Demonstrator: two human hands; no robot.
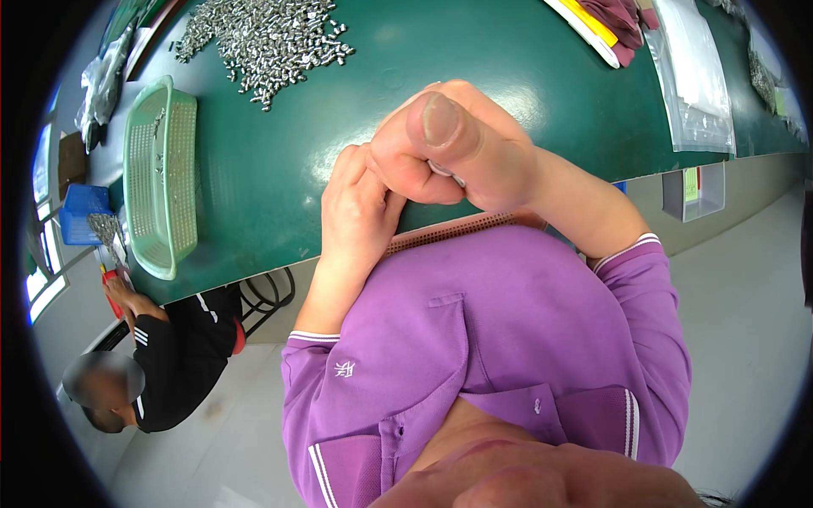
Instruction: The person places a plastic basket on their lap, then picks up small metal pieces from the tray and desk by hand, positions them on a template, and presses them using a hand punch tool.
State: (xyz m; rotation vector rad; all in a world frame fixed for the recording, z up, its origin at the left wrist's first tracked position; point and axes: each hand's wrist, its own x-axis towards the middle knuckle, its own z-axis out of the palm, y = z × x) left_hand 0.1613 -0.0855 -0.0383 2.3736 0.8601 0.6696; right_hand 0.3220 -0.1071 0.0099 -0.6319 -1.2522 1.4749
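Observation:
My right hand [461,144] is raised close to the camera above the table's near edge, its fingers curled into a fist. A small pale, shiny bit [446,173] shows in the fold of its fingers, too little of it to name. My left hand [360,203] is closed too, with its fingertips against the curled fingers of the right. Whatever the left fingers pinch is hidden. Beyond both hands lies a heap of small silver metal parts [271,38] on the green tabletop [279,178].
A light green plastic basket [184,182] stands left, a few metal parts inside. Below my hands is a pink perforated basket [466,230], partly hidden. Clear plastic bags [694,85] and a maroon cloth [614,25] lie at right. A person in black [190,364] works at far left.

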